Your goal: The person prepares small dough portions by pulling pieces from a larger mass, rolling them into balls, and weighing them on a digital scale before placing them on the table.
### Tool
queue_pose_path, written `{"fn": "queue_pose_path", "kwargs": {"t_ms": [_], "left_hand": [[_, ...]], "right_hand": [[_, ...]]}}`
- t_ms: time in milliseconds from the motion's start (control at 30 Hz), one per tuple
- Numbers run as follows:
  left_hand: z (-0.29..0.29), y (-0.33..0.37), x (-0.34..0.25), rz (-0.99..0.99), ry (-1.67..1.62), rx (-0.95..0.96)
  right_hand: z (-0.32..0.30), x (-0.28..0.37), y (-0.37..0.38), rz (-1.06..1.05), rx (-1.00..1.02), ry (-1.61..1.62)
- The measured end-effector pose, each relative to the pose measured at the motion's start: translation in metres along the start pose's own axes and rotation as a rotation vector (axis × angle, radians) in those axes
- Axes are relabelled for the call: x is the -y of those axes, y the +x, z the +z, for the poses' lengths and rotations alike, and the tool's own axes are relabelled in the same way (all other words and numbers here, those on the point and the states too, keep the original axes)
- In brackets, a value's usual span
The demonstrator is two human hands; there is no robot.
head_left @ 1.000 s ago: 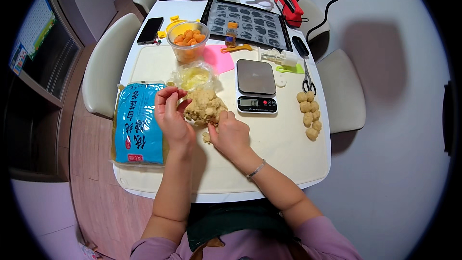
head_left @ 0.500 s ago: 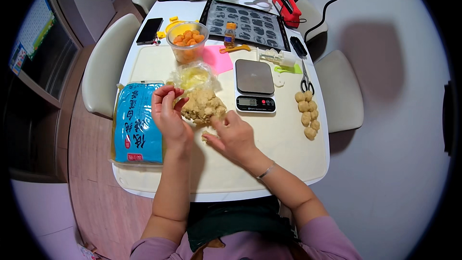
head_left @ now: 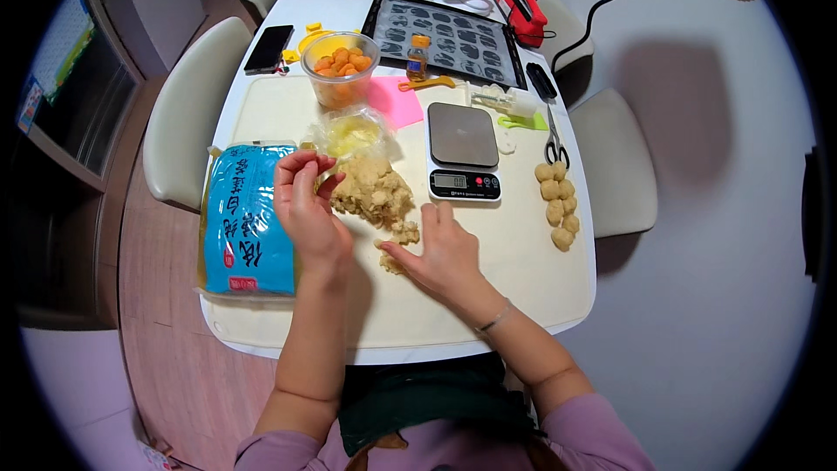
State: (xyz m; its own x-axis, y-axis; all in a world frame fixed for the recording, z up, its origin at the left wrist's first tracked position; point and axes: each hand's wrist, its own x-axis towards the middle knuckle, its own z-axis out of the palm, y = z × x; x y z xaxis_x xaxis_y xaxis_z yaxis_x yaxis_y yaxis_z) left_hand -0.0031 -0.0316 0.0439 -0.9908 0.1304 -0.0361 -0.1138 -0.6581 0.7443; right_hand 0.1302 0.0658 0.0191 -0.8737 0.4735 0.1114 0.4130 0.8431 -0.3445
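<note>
Dough mass (head_left: 373,185) and two hands at a cream mat (head_left: 514,270) on the desk (head_left: 327,7); clock directions are read from the centre of the mass, 12 o'clock pointing away from the person. The mass lies on the mat as an uneven heap, its surface cracked and grainy. Loose crumbs (head_left: 404,231) break off its edge at 5 o'clock. The right hand (head_left: 446,253), between 4 and 5 o'clock, is spread in a wide V: the thumb reaches the crumbs, the index finger stands well off it, and nothing is clasped between them. The left hand (head_left: 307,209), at 8 o'clock, is half curled with thumb near fingertips; whether it pinches anything cannot be told. A digital scale (head_left: 462,135) sits at 2 o'clock, a cluster of dough balls (head_left: 558,207) at 3, and a blue packet (head_left: 251,218) between 8 and 9.

Handling, as judged from texture: the mass is probably soft and short, moderately heavy as a whole but light in pieces, and fragile rather than slippery. A pinch at the ragged 5 o'clock edge likely parts it easily; lifting the whole heap would call for support from beneath, with cupped palms.
</note>
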Motion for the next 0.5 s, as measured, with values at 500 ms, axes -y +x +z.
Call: {"fn": "queue_pose_path", "kwargs": {"t_ms": [500], "left_hand": [[-0.004, 0.002, 0.008, -0.012, 0.008, 0.037]], "right_hand": [[0.048, 0.009, 0.015, -0.024, -0.147, -0.142]]}}
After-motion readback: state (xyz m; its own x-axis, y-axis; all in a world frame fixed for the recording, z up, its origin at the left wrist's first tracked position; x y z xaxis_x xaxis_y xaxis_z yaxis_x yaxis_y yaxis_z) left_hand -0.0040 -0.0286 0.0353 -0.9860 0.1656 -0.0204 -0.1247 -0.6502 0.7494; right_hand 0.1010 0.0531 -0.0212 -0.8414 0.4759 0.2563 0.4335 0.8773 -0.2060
